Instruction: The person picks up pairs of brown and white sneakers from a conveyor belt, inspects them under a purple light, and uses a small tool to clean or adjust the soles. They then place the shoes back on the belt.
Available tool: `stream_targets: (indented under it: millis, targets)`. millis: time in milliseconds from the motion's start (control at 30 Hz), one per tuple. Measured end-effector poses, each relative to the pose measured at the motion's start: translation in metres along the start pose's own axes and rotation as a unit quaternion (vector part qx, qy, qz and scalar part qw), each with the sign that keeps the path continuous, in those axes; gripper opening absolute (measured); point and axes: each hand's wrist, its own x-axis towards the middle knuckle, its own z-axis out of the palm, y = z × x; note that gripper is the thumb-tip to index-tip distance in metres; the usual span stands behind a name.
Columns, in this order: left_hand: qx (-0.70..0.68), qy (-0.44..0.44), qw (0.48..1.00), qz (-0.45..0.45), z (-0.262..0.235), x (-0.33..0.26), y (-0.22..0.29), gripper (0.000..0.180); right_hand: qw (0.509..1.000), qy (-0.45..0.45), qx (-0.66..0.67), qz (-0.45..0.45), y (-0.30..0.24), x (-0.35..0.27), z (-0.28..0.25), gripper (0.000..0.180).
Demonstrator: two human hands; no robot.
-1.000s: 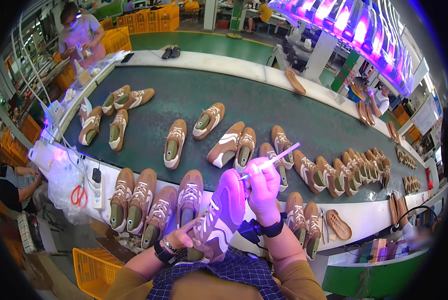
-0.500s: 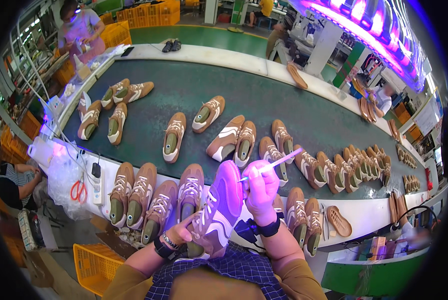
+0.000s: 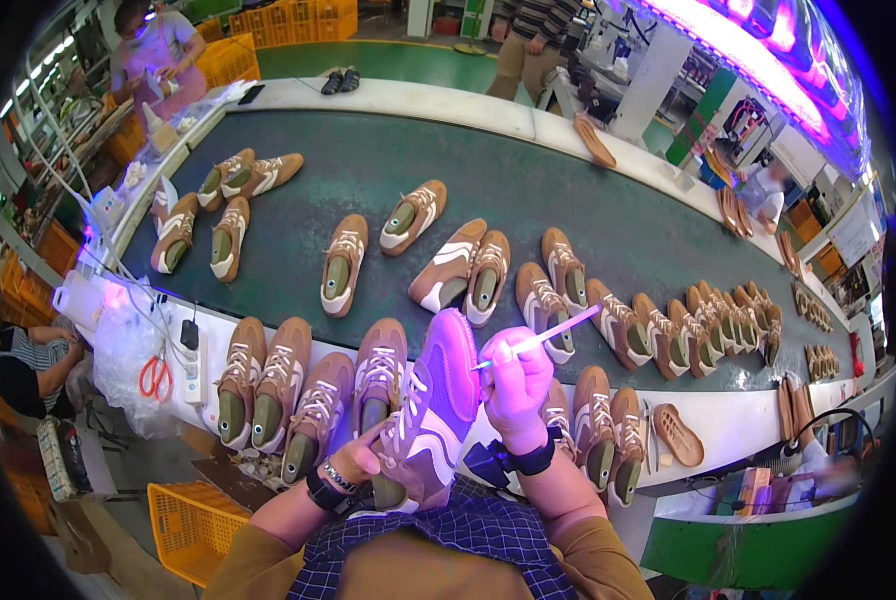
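My left hand (image 3: 361,458) is closed around the heel end of a brown sneaker (image 3: 430,412) with white side stripes and laces, tilted with its toe up over my lap. Purple light falls on its toe and sole edge. Closed in a pinch, my right hand (image 3: 516,388) grips a slim white pen-shaped tool (image 3: 566,326). Its thin tip meets the edge of the sneaker's forefoot, where upper and sole join; whether it is a brush or a pen I cannot make out. More brown sneakers (image 3: 378,368) stand just beyond my left hand, and others (image 3: 595,425) to the right.
A dark green conveyor belt (image 3: 298,225) carries several sneakers, inside a white ledge (image 3: 418,98). Red scissors (image 3: 156,376) and a power strip (image 3: 197,372) lie at left. A loose tan sole (image 3: 678,435) rests at right. An orange crate (image 3: 196,530) stands low left; a purple lamp (image 3: 758,60) hangs above.
The tool's tip has slid a little along the sole edge, away from the toe. The whole view has shifted slightly. A person in a striped top has come upright in the background.
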Motion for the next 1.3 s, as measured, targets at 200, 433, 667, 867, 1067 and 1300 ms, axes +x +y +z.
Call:
stream_targets:
  millis: [200,433,667,867,1067,1300]
  targets:
    - [0.003,-0.003,1.0,-0.001,0.001,0.002,-0.002,0.102,1.0,0.006,0.02,0.011,-0.007,0.0,0.001,0.011]
    - [0.009,-0.003,1.0,-0.002,0.003,0.004,-0.004,0.103,1.0,0.015,0.008,0.003,-0.004,0.0,-0.003,0.011]
    - [0.016,0.0,1.0,-0.002,0.006,0.005,-0.006,0.103,1.0,0.013,-0.007,0.003,-0.004,-0.005,-0.004,0.011]
    - [0.019,0.003,1.0,-0.003,0.008,0.006,-0.008,0.104,0.999,0.026,-0.029,0.008,-0.006,-0.008,-0.006,0.012]
    - [0.028,0.015,1.0,0.003,0.012,0.007,-0.008,0.104,1.0,0.02,-0.023,-0.004,-0.007,-0.009,-0.01,0.011]
    - [0.037,0.027,0.999,-0.006,0.008,0.007,-0.01,0.107,0.999,0.023,-0.024,0.001,-0.006,-0.01,-0.012,0.013]
